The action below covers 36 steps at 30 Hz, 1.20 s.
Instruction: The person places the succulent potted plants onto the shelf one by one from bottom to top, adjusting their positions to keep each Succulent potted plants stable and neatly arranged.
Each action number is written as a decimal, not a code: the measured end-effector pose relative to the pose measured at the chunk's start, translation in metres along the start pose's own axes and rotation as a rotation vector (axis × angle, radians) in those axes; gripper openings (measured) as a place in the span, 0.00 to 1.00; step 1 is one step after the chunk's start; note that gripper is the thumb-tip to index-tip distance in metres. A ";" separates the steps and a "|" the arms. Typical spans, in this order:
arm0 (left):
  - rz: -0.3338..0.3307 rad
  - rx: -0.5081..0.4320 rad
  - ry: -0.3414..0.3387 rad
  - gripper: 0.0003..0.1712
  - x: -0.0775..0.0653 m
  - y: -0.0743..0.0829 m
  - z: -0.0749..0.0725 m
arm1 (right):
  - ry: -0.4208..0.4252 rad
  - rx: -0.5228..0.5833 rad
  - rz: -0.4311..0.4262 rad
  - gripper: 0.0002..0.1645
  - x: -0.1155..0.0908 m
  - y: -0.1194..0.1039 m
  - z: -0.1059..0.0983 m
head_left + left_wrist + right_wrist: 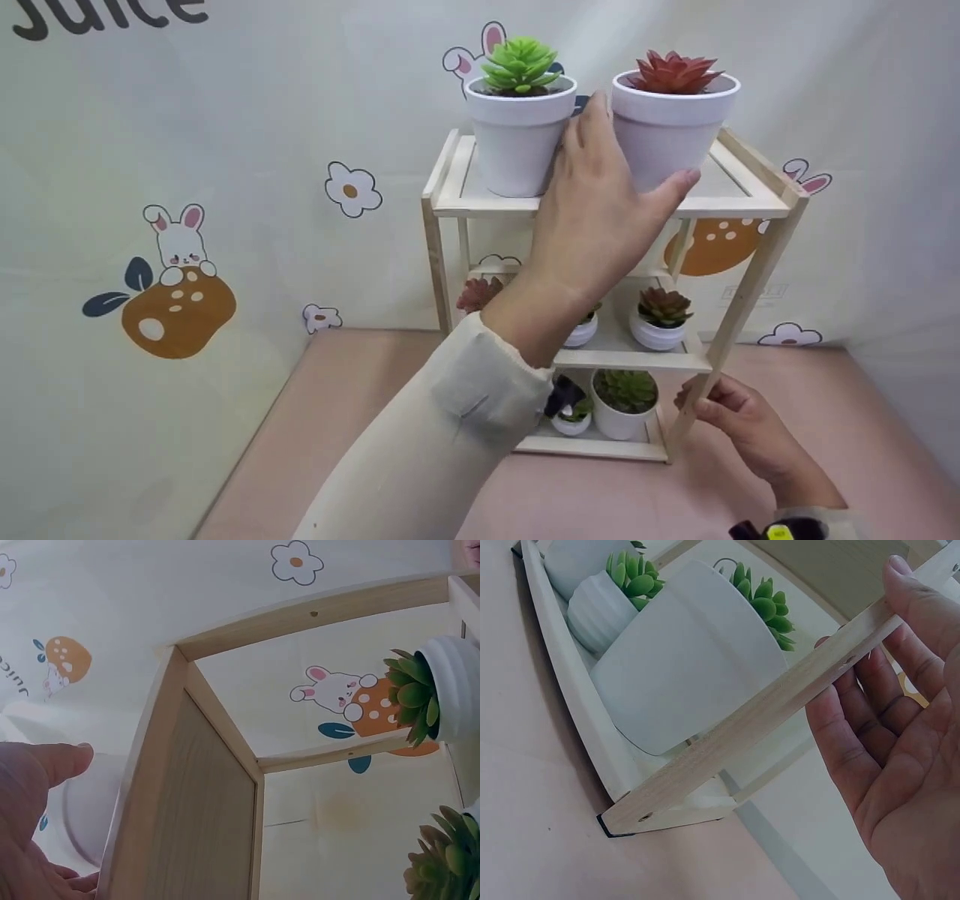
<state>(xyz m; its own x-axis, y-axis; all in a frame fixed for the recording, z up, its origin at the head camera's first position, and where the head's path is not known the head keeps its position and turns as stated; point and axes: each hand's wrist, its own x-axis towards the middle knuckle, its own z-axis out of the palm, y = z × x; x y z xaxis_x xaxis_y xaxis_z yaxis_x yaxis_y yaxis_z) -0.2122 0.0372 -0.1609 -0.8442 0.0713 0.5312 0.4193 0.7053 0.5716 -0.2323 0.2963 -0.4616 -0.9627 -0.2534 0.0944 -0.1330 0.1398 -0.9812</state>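
Observation:
On the top shelf stands a white pot [660,135] with a red succulent [675,73]. My left hand [596,199] grips this pot, thumb across its front and fingers along its left side. Beside the fingers stands a second white pot [517,139] with a green succulent [522,66]. Low on the right, my right hand [739,420] holds the front right post [780,709] of the wooden plant rack [615,361]. In the right wrist view, the thumb [919,596] lies on one side of that post, with curled fingers [840,731] on the other.
The middle shelf carries several small potted succulents, one at the right [660,319]. On the bottom shelf sit a larger pot [624,405] and a small one [571,421]. A pink tabletop [360,420] lies under the rack. Behind hangs a printed cloth [262,135].

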 end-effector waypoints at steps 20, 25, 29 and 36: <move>0.297 -0.185 0.198 0.41 -0.090 -0.063 0.011 | 0.026 -0.019 -0.002 0.15 0.001 -0.001 0.002; 0.248 -0.232 0.156 0.39 -0.114 -0.090 0.028 | 0.027 -0.020 -0.006 0.17 0.001 0.000 0.003; 0.219 -0.241 0.113 0.38 -0.131 -0.110 0.037 | 0.015 -0.017 -0.009 0.18 0.002 0.001 0.004; 0.154 -0.183 0.057 0.36 -0.151 -0.140 0.054 | 0.017 -0.008 -0.019 0.15 0.001 0.002 0.001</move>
<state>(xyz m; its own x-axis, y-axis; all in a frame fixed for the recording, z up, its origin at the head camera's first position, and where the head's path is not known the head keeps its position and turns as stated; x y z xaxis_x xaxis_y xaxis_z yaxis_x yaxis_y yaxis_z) -0.1613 -0.0348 -0.3552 -0.7476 0.1242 0.6525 0.5994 0.5493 0.5822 -0.2328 0.2950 -0.4633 -0.9640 -0.2394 0.1160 -0.1531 0.1429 -0.9778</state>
